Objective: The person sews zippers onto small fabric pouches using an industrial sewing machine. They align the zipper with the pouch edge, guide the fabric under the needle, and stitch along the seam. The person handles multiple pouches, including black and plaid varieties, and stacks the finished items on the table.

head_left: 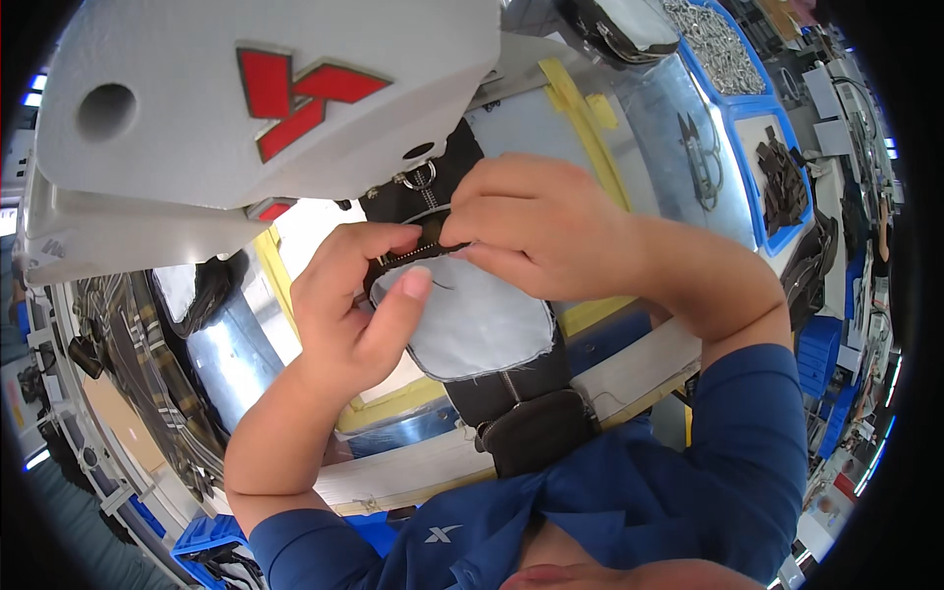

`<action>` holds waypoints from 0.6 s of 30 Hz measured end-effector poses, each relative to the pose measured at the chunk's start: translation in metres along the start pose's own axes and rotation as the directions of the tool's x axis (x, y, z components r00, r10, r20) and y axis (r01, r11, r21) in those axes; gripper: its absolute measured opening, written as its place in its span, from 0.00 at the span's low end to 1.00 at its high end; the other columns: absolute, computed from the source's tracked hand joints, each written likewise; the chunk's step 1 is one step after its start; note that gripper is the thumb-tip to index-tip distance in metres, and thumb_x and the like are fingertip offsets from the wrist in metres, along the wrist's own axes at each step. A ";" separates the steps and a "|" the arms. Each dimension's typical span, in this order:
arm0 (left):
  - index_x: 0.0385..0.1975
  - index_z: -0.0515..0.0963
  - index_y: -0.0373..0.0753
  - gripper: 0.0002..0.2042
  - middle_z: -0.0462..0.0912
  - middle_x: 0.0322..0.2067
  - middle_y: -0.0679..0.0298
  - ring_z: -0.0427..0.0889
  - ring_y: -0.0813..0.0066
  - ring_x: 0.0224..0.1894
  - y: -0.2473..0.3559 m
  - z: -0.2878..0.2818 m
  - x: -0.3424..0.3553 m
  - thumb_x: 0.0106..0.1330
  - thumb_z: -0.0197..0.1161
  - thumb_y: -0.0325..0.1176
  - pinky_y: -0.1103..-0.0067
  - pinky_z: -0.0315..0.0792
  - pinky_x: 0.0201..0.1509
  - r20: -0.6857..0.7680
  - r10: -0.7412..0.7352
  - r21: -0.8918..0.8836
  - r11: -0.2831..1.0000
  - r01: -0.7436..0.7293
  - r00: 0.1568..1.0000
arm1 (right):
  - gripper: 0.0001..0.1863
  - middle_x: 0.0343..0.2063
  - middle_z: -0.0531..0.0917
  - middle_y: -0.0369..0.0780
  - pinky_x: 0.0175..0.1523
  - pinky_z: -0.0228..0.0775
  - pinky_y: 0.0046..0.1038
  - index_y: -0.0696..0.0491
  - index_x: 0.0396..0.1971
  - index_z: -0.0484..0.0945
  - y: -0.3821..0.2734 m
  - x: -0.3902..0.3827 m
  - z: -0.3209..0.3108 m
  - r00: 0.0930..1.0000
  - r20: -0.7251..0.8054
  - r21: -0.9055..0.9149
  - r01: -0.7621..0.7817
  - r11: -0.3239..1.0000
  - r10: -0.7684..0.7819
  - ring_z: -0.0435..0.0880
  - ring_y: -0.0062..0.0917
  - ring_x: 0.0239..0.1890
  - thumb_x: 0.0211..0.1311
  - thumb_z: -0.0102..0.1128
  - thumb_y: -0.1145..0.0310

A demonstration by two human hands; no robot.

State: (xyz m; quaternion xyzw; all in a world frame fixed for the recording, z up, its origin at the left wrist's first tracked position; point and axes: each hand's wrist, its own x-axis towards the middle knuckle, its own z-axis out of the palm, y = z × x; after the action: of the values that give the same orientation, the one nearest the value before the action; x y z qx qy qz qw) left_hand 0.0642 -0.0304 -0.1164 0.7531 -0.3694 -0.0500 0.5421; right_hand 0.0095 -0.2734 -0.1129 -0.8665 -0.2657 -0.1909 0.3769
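Under the head of a large grey sewing machine (187, 108), a black fabric bag piece (521, 383) lies across the work plate. On it sits a pale grey lining panel (482, 324) with frayed edges, and a zipper (423, 254) runs along its far side. My left hand (359, 305) grips the zipper's left end, its index finger on the dark tape and its thumb over the lining. At the other end my right hand (551, 231) pinches the zipper, fingers curled together; they hide that end. Just beyond, a metal D-ring (420, 175) shows on the black fabric.
At the far right, a blue tray (723, 49) holds many small metal parts; another blue tray (782, 187) holds dark strips. Scissors (700, 162) lie on the metal surface nearby. A dark pouch (619, 29) sits at the back, and plaid fabric (147, 364) hangs at the left.
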 end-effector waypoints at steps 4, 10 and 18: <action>0.41 0.86 0.31 0.07 0.87 0.35 0.57 0.83 0.71 0.34 -0.001 0.000 0.000 0.64 0.72 0.21 0.79 0.75 0.39 0.025 -0.049 -0.018 0.999 0.050 0.998 | 0.11 0.37 0.85 0.42 0.39 0.79 0.35 0.53 0.37 0.87 -0.002 0.001 0.000 1.000 0.008 -0.004 0.010 1.000 -0.010 0.85 0.38 0.37 0.52 0.75 0.78; 0.38 0.86 0.31 0.05 0.86 0.33 0.59 0.82 0.73 0.31 -0.005 0.004 0.001 0.64 0.73 0.22 0.79 0.73 0.35 0.005 -0.009 -0.047 0.999 0.010 1.000 | 0.10 0.37 0.84 0.40 0.41 0.78 0.36 0.52 0.37 0.86 -0.001 0.000 0.000 1.000 0.018 -0.001 0.012 1.000 -0.012 0.85 0.37 0.37 0.55 0.74 0.77; 0.39 0.87 0.32 0.06 0.87 0.31 0.61 0.79 0.78 0.28 0.000 0.002 -0.002 0.65 0.74 0.23 0.81 0.71 0.32 0.027 -0.098 -0.001 0.995 0.098 0.995 | 0.08 0.36 0.86 0.40 0.37 0.78 0.32 0.53 0.37 0.88 -0.002 0.002 -0.004 0.987 0.095 0.096 -0.136 0.986 0.127 0.85 0.35 0.34 0.58 0.74 0.75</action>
State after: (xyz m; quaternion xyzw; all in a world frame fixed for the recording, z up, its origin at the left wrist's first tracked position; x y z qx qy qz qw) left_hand 0.0621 -0.0309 -0.1180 0.7689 -0.3392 -0.0874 0.5350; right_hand 0.0093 -0.2750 -0.1085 -0.8694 -0.2338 -0.1134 0.4203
